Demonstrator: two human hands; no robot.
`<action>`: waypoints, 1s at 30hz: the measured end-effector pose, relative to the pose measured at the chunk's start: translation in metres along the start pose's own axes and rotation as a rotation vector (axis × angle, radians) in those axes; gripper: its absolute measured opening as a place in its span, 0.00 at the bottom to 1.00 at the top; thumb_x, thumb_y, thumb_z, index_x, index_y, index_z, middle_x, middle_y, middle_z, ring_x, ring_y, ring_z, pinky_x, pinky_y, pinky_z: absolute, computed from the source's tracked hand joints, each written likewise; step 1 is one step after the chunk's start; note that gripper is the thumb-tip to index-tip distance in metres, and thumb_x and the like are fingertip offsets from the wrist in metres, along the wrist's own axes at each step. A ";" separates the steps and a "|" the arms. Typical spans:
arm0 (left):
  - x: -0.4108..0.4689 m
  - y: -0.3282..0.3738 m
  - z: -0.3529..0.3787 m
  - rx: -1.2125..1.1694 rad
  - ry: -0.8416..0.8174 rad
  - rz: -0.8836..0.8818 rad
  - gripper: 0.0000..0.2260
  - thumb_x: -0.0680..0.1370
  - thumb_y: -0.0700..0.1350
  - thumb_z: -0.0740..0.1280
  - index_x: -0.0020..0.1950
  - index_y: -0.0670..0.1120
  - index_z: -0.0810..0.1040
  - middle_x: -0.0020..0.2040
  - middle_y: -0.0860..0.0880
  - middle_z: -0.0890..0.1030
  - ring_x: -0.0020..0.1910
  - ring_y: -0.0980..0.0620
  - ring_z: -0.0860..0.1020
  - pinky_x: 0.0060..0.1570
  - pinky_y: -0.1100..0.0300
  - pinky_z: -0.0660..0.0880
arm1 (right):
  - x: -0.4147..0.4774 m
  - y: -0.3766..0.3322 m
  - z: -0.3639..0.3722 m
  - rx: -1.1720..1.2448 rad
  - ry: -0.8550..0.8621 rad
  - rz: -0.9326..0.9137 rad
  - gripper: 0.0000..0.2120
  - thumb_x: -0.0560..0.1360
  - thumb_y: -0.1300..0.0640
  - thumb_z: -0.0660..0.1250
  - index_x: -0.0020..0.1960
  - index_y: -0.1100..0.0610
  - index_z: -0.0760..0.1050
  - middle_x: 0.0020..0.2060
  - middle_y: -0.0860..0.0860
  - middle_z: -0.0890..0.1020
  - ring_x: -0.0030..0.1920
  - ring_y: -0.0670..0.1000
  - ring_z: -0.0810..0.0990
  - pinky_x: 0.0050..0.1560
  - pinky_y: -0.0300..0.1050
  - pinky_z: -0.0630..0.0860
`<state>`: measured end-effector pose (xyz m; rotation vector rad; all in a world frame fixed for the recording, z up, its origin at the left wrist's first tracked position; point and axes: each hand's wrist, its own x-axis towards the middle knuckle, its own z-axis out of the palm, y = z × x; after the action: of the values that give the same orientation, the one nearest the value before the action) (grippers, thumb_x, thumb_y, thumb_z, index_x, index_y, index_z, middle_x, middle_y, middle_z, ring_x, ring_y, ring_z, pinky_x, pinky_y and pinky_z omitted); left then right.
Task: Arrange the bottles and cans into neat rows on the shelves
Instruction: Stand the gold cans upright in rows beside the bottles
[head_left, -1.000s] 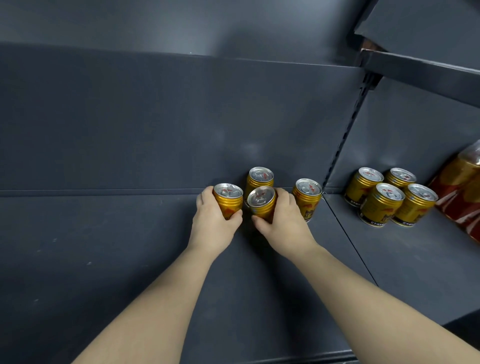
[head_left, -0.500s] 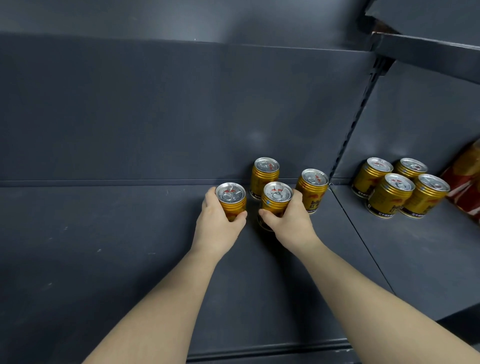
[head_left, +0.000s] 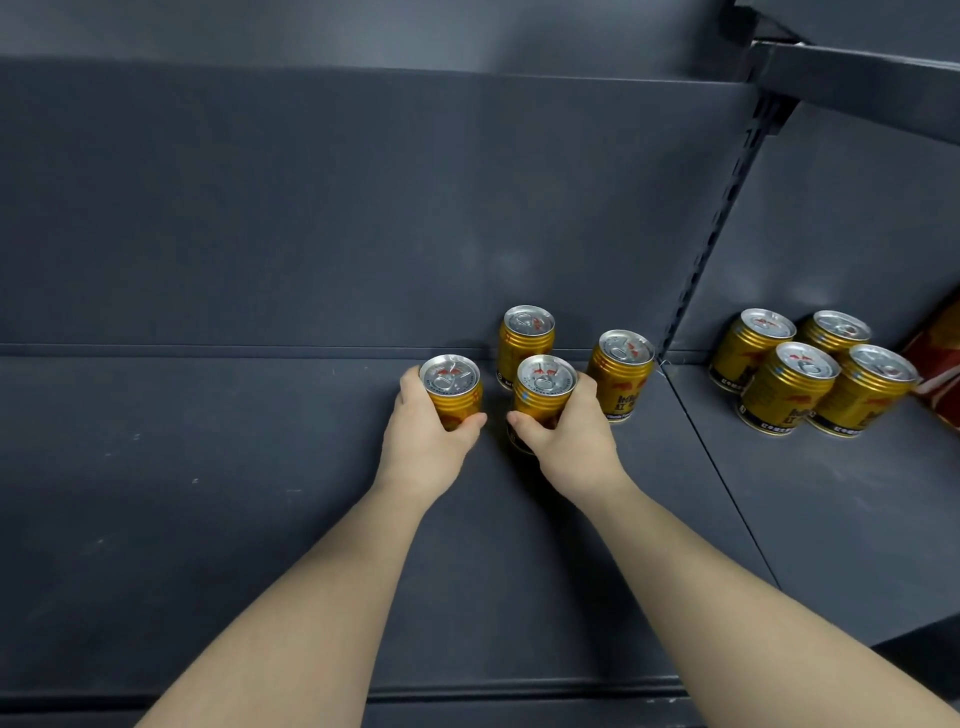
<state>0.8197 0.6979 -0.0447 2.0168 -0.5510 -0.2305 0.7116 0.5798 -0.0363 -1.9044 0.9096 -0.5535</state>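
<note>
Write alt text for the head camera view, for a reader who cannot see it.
A person's left grip and right grip each hold an upright gold drink can on a dark grey shelf. Two more gold cans stand just behind, near the back panel. On the next shelf section to the right, four gold cans stand clustered beside a red item.

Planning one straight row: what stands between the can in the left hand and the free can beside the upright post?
In the head view, the right hand grips the middle can standing there; a fourth can stands farther back.
</note>
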 end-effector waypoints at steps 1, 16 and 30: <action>0.000 0.002 -0.001 -0.003 0.005 -0.001 0.35 0.72 0.48 0.78 0.73 0.48 0.63 0.66 0.50 0.74 0.60 0.53 0.73 0.55 0.61 0.71 | 0.000 0.000 -0.001 0.008 0.005 -0.002 0.36 0.72 0.53 0.77 0.73 0.53 0.61 0.67 0.47 0.73 0.67 0.49 0.74 0.63 0.43 0.73; -0.079 0.019 -0.025 0.020 0.086 0.021 0.34 0.72 0.51 0.78 0.71 0.49 0.64 0.63 0.52 0.75 0.60 0.53 0.75 0.53 0.62 0.71 | -0.054 -0.005 -0.023 0.033 -0.033 -0.104 0.33 0.71 0.49 0.77 0.70 0.51 0.64 0.56 0.42 0.74 0.55 0.45 0.74 0.54 0.40 0.71; -0.213 0.004 -0.064 -0.028 -0.045 0.060 0.33 0.73 0.53 0.77 0.72 0.52 0.63 0.63 0.54 0.75 0.59 0.53 0.75 0.53 0.59 0.73 | -0.212 0.001 -0.047 0.002 0.022 -0.068 0.35 0.72 0.48 0.76 0.73 0.51 0.62 0.59 0.43 0.74 0.58 0.46 0.74 0.57 0.42 0.74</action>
<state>0.6563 0.8466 -0.0243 1.9691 -0.6330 -0.2466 0.5461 0.7193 -0.0164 -1.9368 0.8600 -0.6167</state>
